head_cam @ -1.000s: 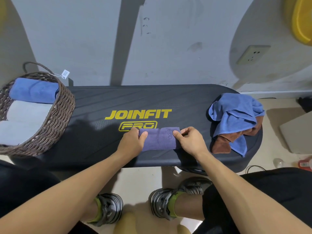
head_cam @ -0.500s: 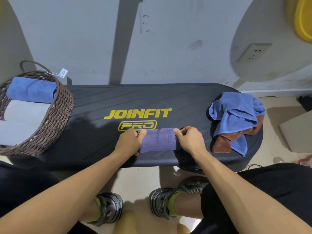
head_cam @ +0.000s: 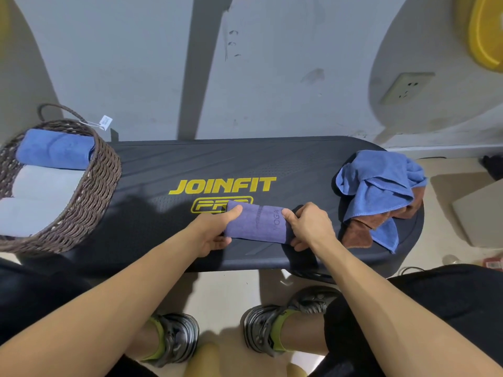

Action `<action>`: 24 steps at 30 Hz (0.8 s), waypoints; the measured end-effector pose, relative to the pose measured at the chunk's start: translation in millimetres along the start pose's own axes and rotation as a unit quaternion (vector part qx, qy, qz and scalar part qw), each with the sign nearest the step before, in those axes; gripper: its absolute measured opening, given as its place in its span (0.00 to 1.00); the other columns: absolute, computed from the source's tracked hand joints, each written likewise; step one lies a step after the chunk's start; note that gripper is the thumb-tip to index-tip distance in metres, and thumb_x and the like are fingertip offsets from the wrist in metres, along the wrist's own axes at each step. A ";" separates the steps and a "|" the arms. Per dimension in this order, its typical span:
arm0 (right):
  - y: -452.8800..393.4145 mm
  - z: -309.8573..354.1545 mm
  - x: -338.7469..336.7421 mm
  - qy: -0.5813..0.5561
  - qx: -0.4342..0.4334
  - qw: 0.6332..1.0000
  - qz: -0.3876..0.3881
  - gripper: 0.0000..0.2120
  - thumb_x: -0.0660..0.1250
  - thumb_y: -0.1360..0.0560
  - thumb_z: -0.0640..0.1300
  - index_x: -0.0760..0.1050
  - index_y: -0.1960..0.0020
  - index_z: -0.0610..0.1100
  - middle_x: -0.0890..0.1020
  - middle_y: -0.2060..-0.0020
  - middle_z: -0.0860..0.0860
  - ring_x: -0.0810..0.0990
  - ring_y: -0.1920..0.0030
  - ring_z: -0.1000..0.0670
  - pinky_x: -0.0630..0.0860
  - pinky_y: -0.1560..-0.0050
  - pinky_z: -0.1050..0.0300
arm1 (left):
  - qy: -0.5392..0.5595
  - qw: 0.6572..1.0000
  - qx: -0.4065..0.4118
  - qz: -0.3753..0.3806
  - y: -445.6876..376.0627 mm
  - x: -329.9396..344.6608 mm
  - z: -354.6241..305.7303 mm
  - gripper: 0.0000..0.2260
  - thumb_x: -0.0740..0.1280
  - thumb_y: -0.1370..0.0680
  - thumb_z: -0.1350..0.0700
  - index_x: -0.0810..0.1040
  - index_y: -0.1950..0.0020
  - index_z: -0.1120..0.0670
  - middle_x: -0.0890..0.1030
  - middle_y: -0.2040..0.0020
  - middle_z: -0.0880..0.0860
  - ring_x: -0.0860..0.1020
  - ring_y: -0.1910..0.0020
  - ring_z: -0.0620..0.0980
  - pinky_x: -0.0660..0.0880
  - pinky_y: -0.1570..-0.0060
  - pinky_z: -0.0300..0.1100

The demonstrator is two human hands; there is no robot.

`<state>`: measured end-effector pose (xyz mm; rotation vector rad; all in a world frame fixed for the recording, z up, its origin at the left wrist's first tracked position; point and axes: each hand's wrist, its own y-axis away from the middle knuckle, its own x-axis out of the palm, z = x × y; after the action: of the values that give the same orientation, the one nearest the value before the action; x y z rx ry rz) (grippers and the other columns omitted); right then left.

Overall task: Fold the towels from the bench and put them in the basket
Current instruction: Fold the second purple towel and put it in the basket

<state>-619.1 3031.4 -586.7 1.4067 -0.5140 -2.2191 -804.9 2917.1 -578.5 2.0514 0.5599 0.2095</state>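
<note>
You are pinching the rolled purple yoga towel (head_cam: 255,223) by both ends, left hand (head_cam: 215,232) and right hand (head_cam: 307,227), so keep it tight while carrying it left of the JOINFIT logo (head_cam: 221,185) into the wicker basket (head_cam: 89,191).

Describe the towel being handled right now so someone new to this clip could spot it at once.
Find the black bench with yellow JOINFIT lettering. At its near edge, just below that logo, the purple towel lies folded into a short band, gripped at its ends by the left hand and right hand. Unlike its neighbours, it is purple and stamped YOGA.
</note>
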 end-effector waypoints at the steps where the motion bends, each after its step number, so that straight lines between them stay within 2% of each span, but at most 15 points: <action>1: -0.4 0.1 -0.3 -0.002 0.002 1.000 0.002 0.22 0.62 0.21 0.61 0.73 0.47 0.41 0.83 0.71 0.45 0.82 0.77 0.47 0.83 0.65 0.53 | 0.010 1.000 0.002 0.001 0.0 1.9 -0.7 0.24 0.74 0.28 0.41 0.79 0.42 0.57 0.80 0.50 0.53 0.79 0.59 0.51 0.80 0.61 0.42; 3: 0.6 1.3 -1.1 -0.007 0.009 1.000 0.012 0.21 0.62 0.21 0.59 0.74 0.48 0.41 0.84 0.70 0.45 0.82 0.77 0.48 0.81 0.71 0.56 | 0.063 0.998 0.011 0.014 0.4 4.9 -4.7 0.24 0.75 0.27 0.46 0.77 0.38 0.58 0.82 0.43 0.55 0.82 0.49 0.54 0.82 0.51 0.49; 4: 1.1 1.7 -2.0 -0.009 0.012 1.000 0.021 0.20 0.62 0.21 0.59 0.75 0.49 0.40 0.84 0.71 0.45 0.82 0.76 0.47 0.81 0.70 0.56 | 0.092 0.995 0.019 0.020 1.5 6.2 -7.0 0.24 0.76 0.27 0.48 0.76 0.37 0.59 0.81 0.41 0.56 0.82 0.46 0.55 0.82 0.48 0.52; 6: 1.8 3.0 -7.4 0.003 0.014 0.999 0.038 0.19 0.63 0.21 0.57 0.77 0.50 0.40 0.85 0.68 0.44 0.84 0.72 0.45 0.83 0.62 0.52 | 0.097 0.993 0.063 0.001 3.4 10.1 -10.4 0.23 0.75 0.26 0.52 0.75 0.36 0.61 0.81 0.41 0.56 0.82 0.45 0.55 0.82 0.49 0.53; 8: -0.5 2.0 -16.9 0.026 0.004 0.999 0.038 0.16 0.68 0.24 0.53 0.77 0.47 0.40 0.85 0.56 0.43 0.86 0.60 0.42 0.83 0.52 0.47 | 0.050 0.987 0.148 -0.045 7.9 15.3 -11.3 0.21 0.76 0.27 0.54 0.74 0.38 0.60 0.81 0.47 0.55 0.82 0.48 0.55 0.83 0.56 0.49; 9: -1.7 1.5 -24.1 0.020 -0.015 0.999 0.038 0.18 0.72 0.27 0.51 0.76 0.41 0.42 0.83 0.48 0.44 0.84 0.52 0.43 0.81 0.47 0.48 | 0.024 0.980 0.191 -0.058 12.5 16.9 -12.0 0.22 0.76 0.27 0.55 0.72 0.38 0.58 0.81 0.49 0.55 0.83 0.50 0.54 0.83 0.58 0.47; 10: -1.6 2.2 -31.9 -0.006 -0.051 0.997 0.049 0.27 0.76 0.30 0.50 0.72 0.35 0.45 0.80 0.41 0.46 0.81 0.45 0.45 0.79 0.43 0.50 | -0.005 0.971 0.232 -0.055 19.0 17.9 -13.6 0.23 0.77 0.27 0.55 0.71 0.37 0.55 0.81 0.49 0.56 0.82 0.51 0.54 0.83 0.57 0.47; 12: 6.7 8.5 -45.5 -0.106 -0.159 0.976 0.108 0.50 0.83 0.41 0.55 0.60 0.26 0.52 0.70 0.33 0.52 0.72 0.35 0.53 0.72 0.37 0.55 | -0.104 0.942 0.320 -0.018 31.8 17.2 -21.3 0.23 0.76 0.27 0.57 0.71 0.35 0.52 0.81 0.48 0.58 0.81 0.49 0.56 0.81 0.49 0.51; 13: 13.8 13.6 -50.4 -0.141 -0.215 0.957 0.133 0.57 0.84 0.45 0.59 0.56 0.24 0.56 0.66 0.32 0.56 0.67 0.31 0.57 0.68 0.35 0.58 | -0.165 0.918 0.360 0.014 38.5 15.9 -27.7 0.23 0.76 0.27 0.58 0.72 0.34 0.51 0.81 0.47 0.57 0.80 0.47 0.56 0.79 0.45 0.52; 15: 26.4 22.4 -53.5 -0.168 -0.297 0.927 0.158 0.60 0.84 0.48 0.62 0.54 0.24 0.61 0.65 0.29 0.61 0.64 0.29 0.63 0.65 0.35 0.63 | -0.262 0.868 0.412 0.089 55.4 13.2 -41.8 0.21 0.74 0.25 0.59 0.73 0.34 0.50 0.81 0.45 0.54 0.79 0.45 0.53 0.77 0.42 0.49; 17: 37.9 31.2 -52.5 -0.173 -0.331 0.907 0.192 0.52 0.84 0.45 0.58 0.62 0.27 0.59 0.74 0.33 0.61 0.72 0.33 0.62 0.71 0.37 0.62 | -0.303 0.840 0.432 0.126 74.0 7.9 -55.1 0.17 0.72 0.24 0.58 0.75 0.37 0.49 0.82 0.44 0.47 0.80 0.45 0.47 0.77 0.45 0.42; 19: 48.0 35.7 -48.5 -0.162 -0.347 0.892 0.241 0.34 0.83 0.40 0.54 0.74 0.36 0.58 0.81 0.43 0.59 0.80 0.43 0.59 0.78 0.44 0.60 | -0.320 0.829 0.441 0.128 90.0 -3.4 -64.6 0.11 0.71 0.23 0.56 0.77 0.42 0.47 0.81 0.49 0.39 0.79 0.51 0.40 0.74 0.53 0.33; 21: 58.7 36.6 -43.8 -0.169 -0.341 0.881 0.283 0.20 0.81 0.35 0.50 0.79 0.46 0.56 0.84 0.52 0.58 0.83 0.50 0.58 0.78 0.52 0.63 | -0.349 0.823 0.432 0.123 101.6 -20.4 -71.0 0.08 0.70 0.22 0.53 0.77 0.45 0.44 0.81 0.54 0.43 0.77 0.56 0.42 0.73 0.56 0.34; 22: 63.9 37.5 -40.9 -0.183 -0.335 0.877 0.292 0.15 0.81 0.33 0.49 0.80 0.49 0.55 0.85 0.55 0.57 0.83 0.53 0.58 0.77 0.54 0.65 | -0.365 0.820 0.423 0.123 105.4 -30.8 -72.9 0.06 0.69 0.21 0.52 0.77 0.46 0.43 0.81 0.56 0.45 0.77 0.58 0.43 0.73 0.58 0.36; 24: 73.1 43.0 -34.5 -0.200 -0.336 0.871 0.298 0.11 0.78 0.30 0.49 0.81 0.50 0.52 0.85 0.56 0.56 0.83 0.54 0.57 0.77 0.55 0.65 | -0.382 0.823 0.399 0.130 110.3 -53.0 -74.3 0.04 0.67 0.21 0.48 0.75 0.47 0.42 0.79 0.63 0.42 0.75 0.64 0.40 0.70 0.62 0.33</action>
<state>-632.3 2993.3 -504.5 0.3542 -0.2098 -1.8716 -845.2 2902.0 -441.9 2.7429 -0.2033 -0.8090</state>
